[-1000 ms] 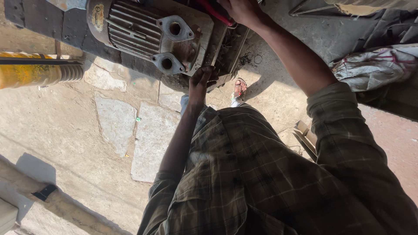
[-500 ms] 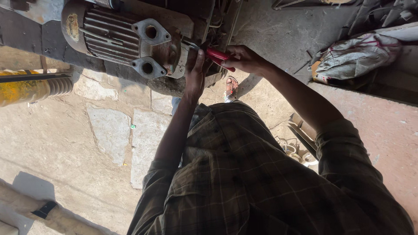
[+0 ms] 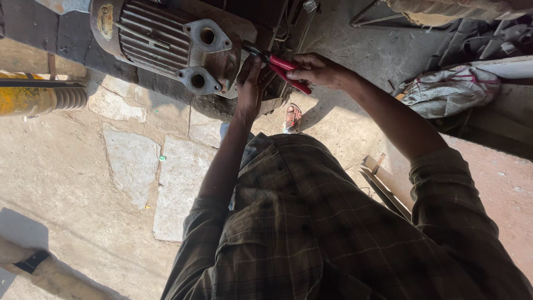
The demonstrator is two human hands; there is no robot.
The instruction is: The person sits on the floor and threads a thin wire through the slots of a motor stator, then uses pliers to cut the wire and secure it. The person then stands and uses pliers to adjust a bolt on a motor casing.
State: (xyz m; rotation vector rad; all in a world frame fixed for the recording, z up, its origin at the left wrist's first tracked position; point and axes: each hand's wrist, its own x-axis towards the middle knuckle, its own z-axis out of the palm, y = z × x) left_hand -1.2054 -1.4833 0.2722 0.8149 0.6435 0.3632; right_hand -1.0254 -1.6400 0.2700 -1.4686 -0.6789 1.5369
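A grey finned motor [image 3: 161, 41] with a flanged end plate lies at the top of the head view. My left hand [image 3: 248, 89] presses against the motor's end next to the plate, fingers up. My right hand [image 3: 316, 70] grips red-handled pliers [image 3: 283, 71] whose jaws point left at the motor, just above my left hand. What the jaws hold is too small to tell. My checked shirt fills the lower frame.
A yellow ribbed cylinder [image 3: 39, 99] lies at the left edge. The ground is stone slabs [image 3: 133, 164]. A sandalled foot [image 3: 291, 118] shows below the motor. A bundled cloth sack [image 3: 449, 91] and metal pieces [image 3: 383, 186] lie to the right.
My right hand came down from the top of the motor with the red pliers and now holds them at the motor's end. My left hand stays against the motor.
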